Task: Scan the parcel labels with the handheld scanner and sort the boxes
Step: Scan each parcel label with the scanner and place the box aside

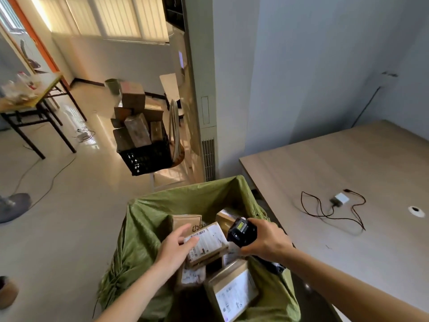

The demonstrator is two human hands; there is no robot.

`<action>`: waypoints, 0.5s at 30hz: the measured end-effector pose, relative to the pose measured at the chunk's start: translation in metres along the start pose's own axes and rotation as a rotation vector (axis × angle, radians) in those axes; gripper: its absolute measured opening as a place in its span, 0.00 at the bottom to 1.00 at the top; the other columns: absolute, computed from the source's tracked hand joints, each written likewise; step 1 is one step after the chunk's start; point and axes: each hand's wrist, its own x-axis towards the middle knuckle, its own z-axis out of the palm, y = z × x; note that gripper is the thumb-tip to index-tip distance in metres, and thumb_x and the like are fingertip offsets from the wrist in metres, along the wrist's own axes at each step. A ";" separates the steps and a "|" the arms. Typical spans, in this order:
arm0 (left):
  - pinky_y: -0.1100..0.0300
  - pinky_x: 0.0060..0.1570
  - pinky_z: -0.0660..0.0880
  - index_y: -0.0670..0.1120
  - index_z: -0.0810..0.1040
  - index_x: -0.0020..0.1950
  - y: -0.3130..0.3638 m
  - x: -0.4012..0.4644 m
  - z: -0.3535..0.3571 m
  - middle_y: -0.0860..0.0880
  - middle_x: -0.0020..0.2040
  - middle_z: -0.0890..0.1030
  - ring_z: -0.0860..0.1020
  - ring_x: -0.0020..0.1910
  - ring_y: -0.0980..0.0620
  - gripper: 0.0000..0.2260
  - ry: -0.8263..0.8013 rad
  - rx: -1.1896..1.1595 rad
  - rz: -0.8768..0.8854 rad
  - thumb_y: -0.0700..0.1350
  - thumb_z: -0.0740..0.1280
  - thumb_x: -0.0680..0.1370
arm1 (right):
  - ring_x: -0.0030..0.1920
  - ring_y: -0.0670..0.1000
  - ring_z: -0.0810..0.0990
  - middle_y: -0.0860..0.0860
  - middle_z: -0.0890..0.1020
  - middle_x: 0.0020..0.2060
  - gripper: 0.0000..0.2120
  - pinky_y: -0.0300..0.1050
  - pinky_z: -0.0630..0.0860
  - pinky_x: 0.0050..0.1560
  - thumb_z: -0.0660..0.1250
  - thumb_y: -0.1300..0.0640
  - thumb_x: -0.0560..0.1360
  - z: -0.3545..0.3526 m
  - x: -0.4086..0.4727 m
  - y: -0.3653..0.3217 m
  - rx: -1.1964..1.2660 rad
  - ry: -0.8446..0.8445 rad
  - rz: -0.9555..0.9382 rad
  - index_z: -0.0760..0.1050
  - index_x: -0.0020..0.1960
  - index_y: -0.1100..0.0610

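Note:
A green woven sack [148,219] stands open below me with several cardboard parcels inside. My left hand [176,246] grips the left end of a small box with a white barcode label [209,241], held at the top of the pile. My right hand [267,240] grips the black handheld scanner [241,231], its small lit screen facing up, just right of that label. Another labelled box [232,291] lies lower in the sack, near me. A brown box [185,223] sits behind the held one.
A black plastic crate [146,156] piled with brown boxes stands on the floor ahead. A wooden table [348,163] at right carries a white charger with a cable [340,199]. A desk [34,98] stands far left, with cables on the floor and a fan base [14,205].

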 end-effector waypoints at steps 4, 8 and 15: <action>0.58 0.63 0.68 0.59 0.73 0.72 0.033 -0.013 -0.002 0.53 0.69 0.75 0.72 0.69 0.54 0.25 -0.086 0.030 0.132 0.57 0.72 0.76 | 0.54 0.49 0.79 0.45 0.81 0.53 0.36 0.48 0.82 0.54 0.79 0.39 0.62 -0.028 -0.042 -0.010 -0.030 0.124 0.046 0.74 0.68 0.44; 0.55 0.66 0.68 0.61 0.72 0.72 0.076 -0.033 0.012 0.53 0.72 0.73 0.70 0.71 0.53 0.24 -0.194 0.062 0.272 0.58 0.71 0.77 | 0.50 0.49 0.77 0.44 0.77 0.49 0.31 0.46 0.80 0.50 0.78 0.40 0.60 -0.066 -0.109 -0.006 -0.076 0.253 0.142 0.77 0.61 0.44; 0.53 0.67 0.70 0.58 0.72 0.73 0.172 -0.113 0.087 0.50 0.72 0.74 0.72 0.70 0.50 0.26 -0.396 0.132 0.552 0.59 0.71 0.76 | 0.40 0.43 0.79 0.42 0.81 0.41 0.24 0.37 0.72 0.33 0.79 0.43 0.60 -0.127 -0.283 0.031 -0.026 0.503 0.411 0.77 0.54 0.43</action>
